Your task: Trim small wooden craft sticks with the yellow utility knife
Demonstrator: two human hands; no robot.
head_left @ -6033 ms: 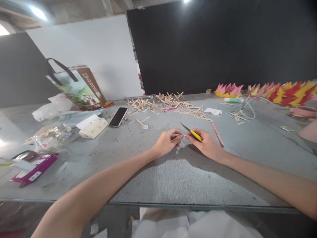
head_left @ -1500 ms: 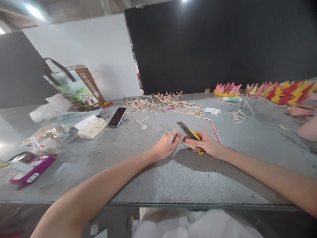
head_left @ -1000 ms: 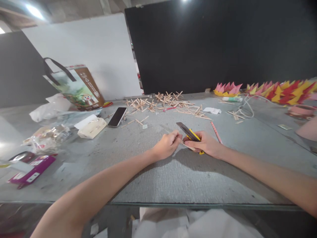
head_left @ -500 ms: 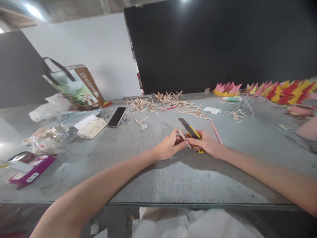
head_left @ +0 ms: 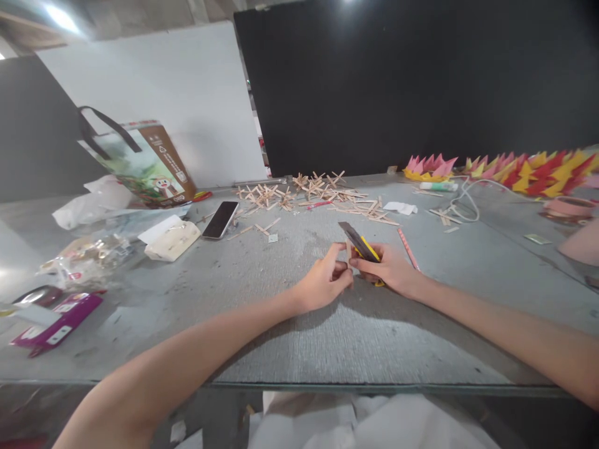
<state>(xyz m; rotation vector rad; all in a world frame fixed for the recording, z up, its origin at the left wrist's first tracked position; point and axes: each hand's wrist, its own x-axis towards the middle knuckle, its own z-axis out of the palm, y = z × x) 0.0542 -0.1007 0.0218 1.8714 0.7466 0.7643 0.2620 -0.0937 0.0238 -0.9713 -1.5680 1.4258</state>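
Stick (head_left: 349, 254) of thin wood stands nearly on end just left of the utility knife (head_left: 359, 241), pinched at the thumb of the right hand (head_left: 386, 265). That same hand has its other fingers wrapped around the knife's yellow-and-black handle. The left hand (head_left: 325, 277), left of the knife, sets its fingertips against the stick; whether they pinch it firmly I cannot tell. The stick should prove very light, stiff and dry, not slippery, but apt to split along its grain; its flat faces, well away from the blade, look the best hold. Beyond the knife lies a loose heap of similar sticks (head_left: 271, 196). Farther left of the knife sits a tissue pack (head_left: 173, 244), a white sheet poking out. Past it are clear plastic packets (head_left: 96, 259), contents hard to make out, and a purple packet (head_left: 70, 317), its contents hidden. Well back and left of the knife, a shopping bag (head_left: 150, 163) stands tilted, its inside out of sight, beside a crumpled white plastic bag (head_left: 96, 202).
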